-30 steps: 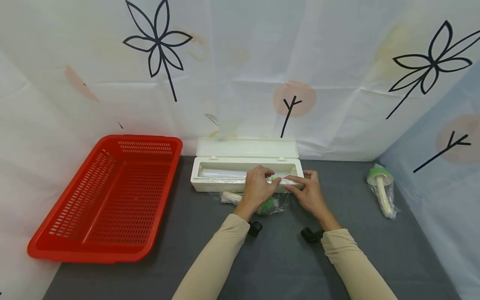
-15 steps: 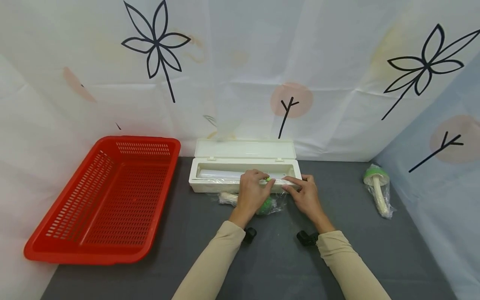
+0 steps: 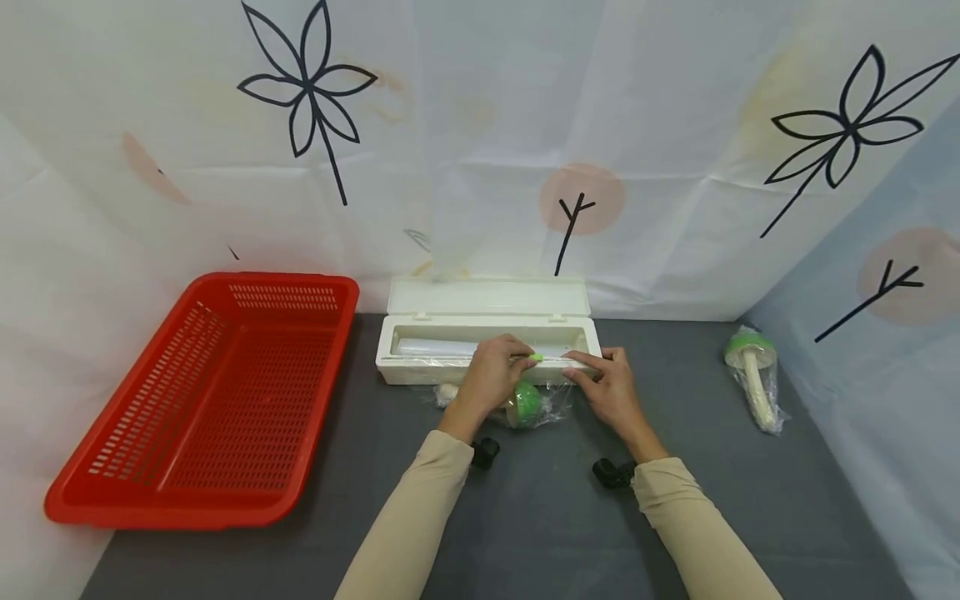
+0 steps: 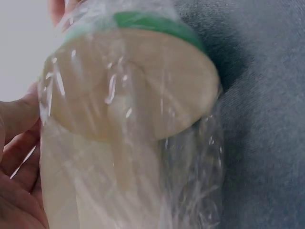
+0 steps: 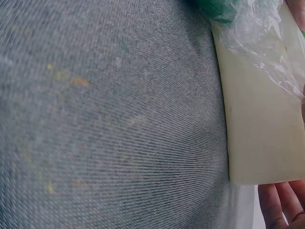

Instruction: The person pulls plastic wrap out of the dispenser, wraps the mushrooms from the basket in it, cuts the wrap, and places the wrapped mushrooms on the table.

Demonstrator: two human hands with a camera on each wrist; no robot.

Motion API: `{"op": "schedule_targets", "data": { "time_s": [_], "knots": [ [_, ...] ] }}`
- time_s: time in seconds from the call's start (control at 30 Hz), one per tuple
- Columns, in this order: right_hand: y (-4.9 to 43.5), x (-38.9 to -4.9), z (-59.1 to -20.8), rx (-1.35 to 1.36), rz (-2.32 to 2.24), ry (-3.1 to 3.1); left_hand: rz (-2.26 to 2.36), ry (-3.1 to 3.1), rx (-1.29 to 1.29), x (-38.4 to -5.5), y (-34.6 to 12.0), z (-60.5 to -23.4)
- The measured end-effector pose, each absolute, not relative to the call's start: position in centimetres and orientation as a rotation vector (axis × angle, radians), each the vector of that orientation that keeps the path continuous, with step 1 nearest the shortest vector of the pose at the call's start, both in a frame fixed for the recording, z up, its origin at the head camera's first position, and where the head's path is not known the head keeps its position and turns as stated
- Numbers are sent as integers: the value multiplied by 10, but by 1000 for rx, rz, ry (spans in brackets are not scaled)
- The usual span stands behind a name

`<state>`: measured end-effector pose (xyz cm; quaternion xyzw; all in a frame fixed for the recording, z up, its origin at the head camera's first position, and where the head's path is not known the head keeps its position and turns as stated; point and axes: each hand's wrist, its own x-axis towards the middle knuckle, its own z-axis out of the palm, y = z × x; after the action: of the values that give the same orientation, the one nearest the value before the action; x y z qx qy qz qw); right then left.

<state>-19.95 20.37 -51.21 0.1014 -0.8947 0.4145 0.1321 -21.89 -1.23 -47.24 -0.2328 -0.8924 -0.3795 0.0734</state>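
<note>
A long white cling film dispenser box (image 3: pixel 420 372) lies by the back wall, its lid (image 3: pixel 487 297) up and a white roll (image 3: pixel 435 347) inside. My left hand (image 3: pixel 487 379) pinches the small green slider (image 3: pixel 536 357) of the cutter strip along the front rim. With my right hand (image 3: pixel 615 396) I hold the right front end of the box, thumb at the front and fingers round the end. Clear film hangs over the front onto a toy mushroom (image 3: pixel 528 405) with a green cap, partly behind my left wrist. The mushroom's pale underside (image 4: pixel 181 86) fills the left wrist view under wrinkled film.
A red perforated basket (image 3: pixel 247 400) stands at the left. Another film-wrapped green-capped mushroom (image 3: pixel 754 379) lies at the right on the grey tabletop (image 3: pixel 555 533). A patterned white cloth wall (image 3: pixel 465 100) rises right behind the box.
My left hand has shifted left with the green slider a little way along the strip, uncovering more of the mushroom's green cap. The right hand keeps its place on the box.
</note>
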Motion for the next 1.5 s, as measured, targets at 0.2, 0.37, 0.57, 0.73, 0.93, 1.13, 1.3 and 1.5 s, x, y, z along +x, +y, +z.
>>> {"op": "schedule_targets", "data": {
  "time_s": [0.2,0.37,0.57,0.73,0.93,1.13,1.3,1.5],
  "knots": [
    [205,-199,-511,269,1216,-2610,-1161,-2662,-702,-219,-16,-472],
    [204,-199,-510,271,1217,-2620,-1182,-2650,-664,-219,-18,-473],
    [203,-198,-509,284,1257,-2606,-1177,-2677,-579,-215,-20,-474],
    [202,-197,-510,288,1254,-2606,-1180,-2642,-590,-213,-24,-477],
    [203,-198,-510,296,1239,-2582,-1196,-2617,-615,-213,-31,-477],
    [203,-197,-508,306,1247,-2568,-1174,-2583,-597,-213,-42,-478],
    [203,-197,-508,300,1244,-2566,-1160,-2555,-591,-212,-50,-477],
    [203,-199,-510,315,1218,-2579,-1159,-2560,-601,-212,-56,-478]
  ]
}}
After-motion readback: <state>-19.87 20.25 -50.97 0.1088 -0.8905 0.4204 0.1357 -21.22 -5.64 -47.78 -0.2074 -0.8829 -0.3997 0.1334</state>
